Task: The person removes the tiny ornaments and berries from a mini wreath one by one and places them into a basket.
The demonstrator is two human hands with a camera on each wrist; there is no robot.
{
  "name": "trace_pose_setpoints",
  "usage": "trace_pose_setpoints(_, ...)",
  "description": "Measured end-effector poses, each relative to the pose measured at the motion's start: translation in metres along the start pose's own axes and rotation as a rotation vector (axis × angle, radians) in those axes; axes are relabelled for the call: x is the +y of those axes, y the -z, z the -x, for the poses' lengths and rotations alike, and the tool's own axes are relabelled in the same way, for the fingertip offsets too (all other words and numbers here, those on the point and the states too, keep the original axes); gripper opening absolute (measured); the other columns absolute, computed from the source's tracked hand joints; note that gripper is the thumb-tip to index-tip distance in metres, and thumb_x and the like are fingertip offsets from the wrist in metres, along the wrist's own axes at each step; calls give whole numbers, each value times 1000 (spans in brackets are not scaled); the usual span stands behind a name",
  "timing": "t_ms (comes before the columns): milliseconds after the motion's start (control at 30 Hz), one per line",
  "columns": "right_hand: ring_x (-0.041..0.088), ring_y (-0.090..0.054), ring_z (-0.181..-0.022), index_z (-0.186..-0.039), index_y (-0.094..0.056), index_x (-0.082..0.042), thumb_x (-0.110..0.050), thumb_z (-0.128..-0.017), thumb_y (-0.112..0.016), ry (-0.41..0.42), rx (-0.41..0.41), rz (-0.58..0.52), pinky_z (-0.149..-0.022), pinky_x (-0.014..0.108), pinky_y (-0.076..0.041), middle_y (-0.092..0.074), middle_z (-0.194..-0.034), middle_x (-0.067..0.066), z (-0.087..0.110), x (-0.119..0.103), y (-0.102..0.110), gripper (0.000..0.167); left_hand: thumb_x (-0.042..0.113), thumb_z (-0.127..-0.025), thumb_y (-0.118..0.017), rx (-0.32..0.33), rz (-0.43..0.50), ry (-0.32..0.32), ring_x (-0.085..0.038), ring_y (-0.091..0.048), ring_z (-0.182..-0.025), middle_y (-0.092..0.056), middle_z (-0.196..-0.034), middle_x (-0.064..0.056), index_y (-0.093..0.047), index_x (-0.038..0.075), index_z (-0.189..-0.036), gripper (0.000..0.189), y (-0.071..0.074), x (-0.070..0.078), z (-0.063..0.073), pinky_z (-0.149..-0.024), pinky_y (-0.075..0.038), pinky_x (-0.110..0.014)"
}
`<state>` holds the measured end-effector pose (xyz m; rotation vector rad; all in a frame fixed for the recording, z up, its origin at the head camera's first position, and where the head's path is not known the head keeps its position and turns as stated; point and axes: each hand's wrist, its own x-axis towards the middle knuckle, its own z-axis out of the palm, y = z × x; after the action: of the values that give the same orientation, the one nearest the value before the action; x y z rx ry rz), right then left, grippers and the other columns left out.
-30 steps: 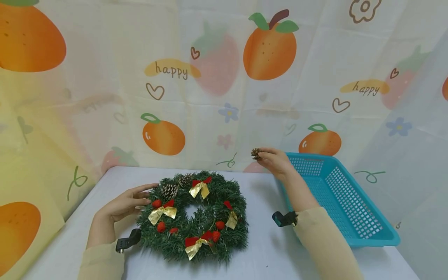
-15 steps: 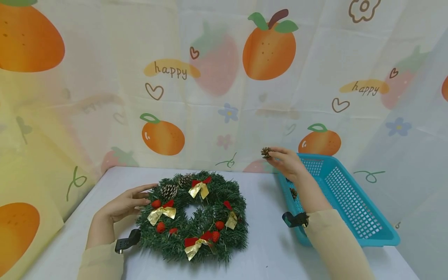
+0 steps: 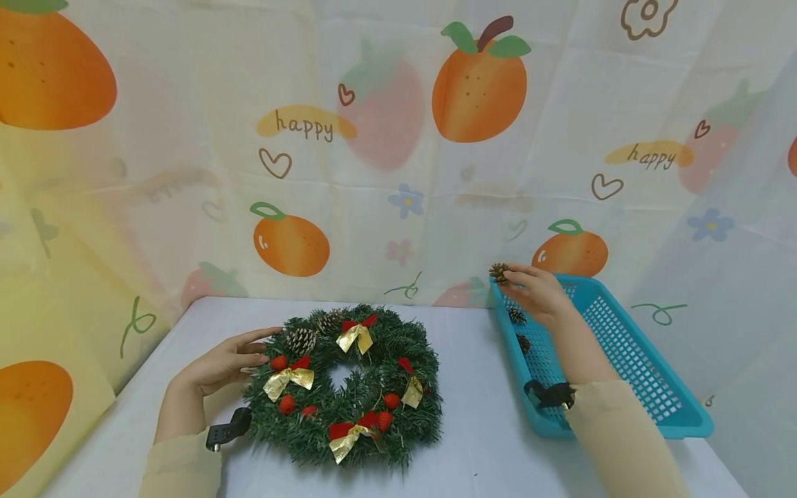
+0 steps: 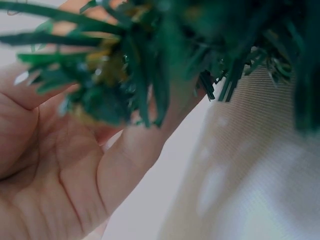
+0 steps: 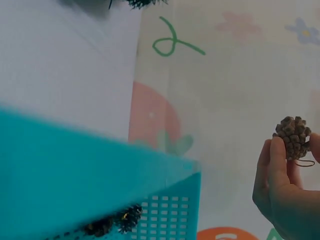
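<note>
My right hand pinches a small brown pine cone between thumb and fingertips, above the far left corner of the blue basket. In the right wrist view a thin wire loop hangs below the held pine cone. My left hand rests against the left side of a green Christmas wreath, its fingers extended at the edge. Wreath sprigs cover part of those fingers in the left wrist view. The wreath carries gold and red bows, red berries and two pine cones at upper left.
Two more dark pine cones lie inside the basket along its left wall. The basket stands at the right of the white table. A fruit-print curtain hangs right behind the table's far edge.
My right hand has moved right with the pine cone, from beside the basket to over its far left corner. The pine cones inside have come into sight. My left hand and the wreath stay put.
</note>
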<state>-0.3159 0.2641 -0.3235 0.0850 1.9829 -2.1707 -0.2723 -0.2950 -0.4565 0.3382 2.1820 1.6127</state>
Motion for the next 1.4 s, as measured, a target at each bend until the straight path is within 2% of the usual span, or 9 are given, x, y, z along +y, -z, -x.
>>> trace_pose_setpoints(133,19,-42,-133,-157,-22,-5,-16,-103,-51,7,15,-15,-107,20,-45,-18,-163,9,4,-1,11,63,22,-98,-61,-6,10,-3,-11,-48,-124,-9,-160,-36,-24,17,-158,71,0,0,0,-69,-53,-31)
trace_pose_setpoints(233,11,-49,-118,-157,-22,-4,-16,-102,-52,20,17,-21,-101,18,-49,-32,-151,5,7,1,18,64,22,-98,-61,-7,22,-6,-5,-53,-113,-10,-159,-37,-24,17,-158,71,0,0,0,-68,-53,-30)
trace_pose_setpoints(433,7,-52,-110,-154,-24,-6,-16,-102,-53,20,21,-61,-97,17,-50,-44,-124,-7,9,6,29,61,21,-98,-60,-10,29,-3,-10,-59,-96,-11,-159,-38,-23,17,-159,71,1,-1,-1,-67,-52,-29)
trace_pose_setpoints(667,10,-47,-117,-158,-18,-4,-15,-101,-53,-2,49,-52,-103,20,-48,-42,-125,-8,8,15,38,68,21,-98,-61,-4,22,-1,-7,-59,-103,-11,-159,-37,-23,17,-159,71,1,-1,0,-68,-53,-30)
trace_pose_setpoints(833,15,-43,-126,-158,-14,-4,-14,-102,-51,-8,71,-36,-102,19,-48,-42,-128,-8,8,20,42,68,22,-98,-60,-1,21,7,-10,-58,-98,-12,-159,-38,-23,17,-159,71,0,1,0,-68,-52,-30)
trace_pose_setpoints(933,14,-43,-126,-158,-13,-3,-13,-102,-50,-17,89,-42,-104,19,-47,-43,-127,-9,7,24,45,68,23,-98,-61,0,8,8,-10,-55,-112,-11,-159,-37,-24,17,-158,71,0,1,0,-70,-53,-31)
trace_pose_setpoints(1033,10,-47,-118,-158,-14,-4,-13,-102,-52,-41,102,-62,-104,19,-47,-45,-123,-10,6,28,49,68,23,-98,-61,-3,3,5,-9,-50,-119,-9,-160,-37,-24,17,-158,71,0,1,0,-70,-53,-31)
trace_pose_setpoints(1233,7,-49,-110,-158,-17,-5,-14,-102,-52,-62,111,-79,-102,19,-49,-46,-118,-8,4,33,54,67,23,-99,-60,-14,12,0,-4,-53,-113,-8,-160,-37,-23,16,-159,71,1,1,0,-69,-53,-30)
trace_pose_setpoints(1400,5,-52,-104,-157,-20,-5,-15,-101,-54,-59,132,-58,-97,18,-51,-49,-115,-10,3,35,56,67,22,-99,-60,-12,13,-1,-10,-51,-119,-8,-160,-37,-23,17,-159,71,0,1,0,-69,-53,-31)
